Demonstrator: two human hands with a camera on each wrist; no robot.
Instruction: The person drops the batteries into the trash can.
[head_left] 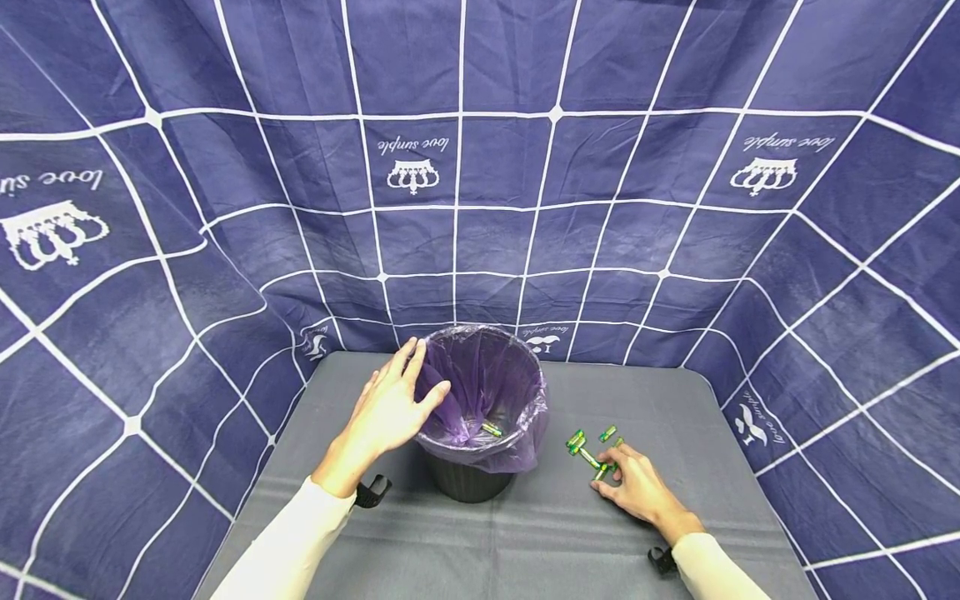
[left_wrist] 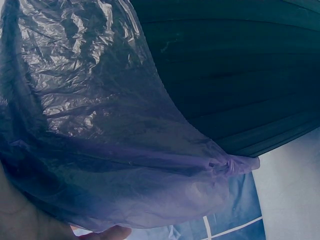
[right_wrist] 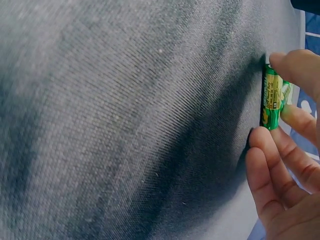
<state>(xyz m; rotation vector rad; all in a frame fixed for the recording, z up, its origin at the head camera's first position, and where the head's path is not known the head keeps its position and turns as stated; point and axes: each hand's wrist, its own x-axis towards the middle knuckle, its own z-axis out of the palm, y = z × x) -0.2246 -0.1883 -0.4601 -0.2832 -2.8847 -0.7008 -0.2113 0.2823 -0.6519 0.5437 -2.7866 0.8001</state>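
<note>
My left hand [head_left: 390, 404] rests at the left rim of a black bin [head_left: 468, 483], its fingers extended along the purple plastic bag [head_left: 528, 425] that lines it. In the left wrist view the bag [left_wrist: 120, 130] hangs over the ribbed bin wall [left_wrist: 235, 75]. On the grey surface to the right, my right hand [head_left: 637, 487] pinches a green and gold battery [right_wrist: 272, 97] between thumb and fingers. Other similar batteries [head_left: 575, 442] lie just beyond its fingertips, partly hidden by them. Inside the bin, a battery [head_left: 492, 429] lies on the bag.
The grey cloth-covered table [head_left: 547, 533] carries the bin and the loose batteries. A blue curtain with white grid lines [head_left: 502, 242] stands behind and on both sides. Each wrist wears a black strap [head_left: 372, 492].
</note>
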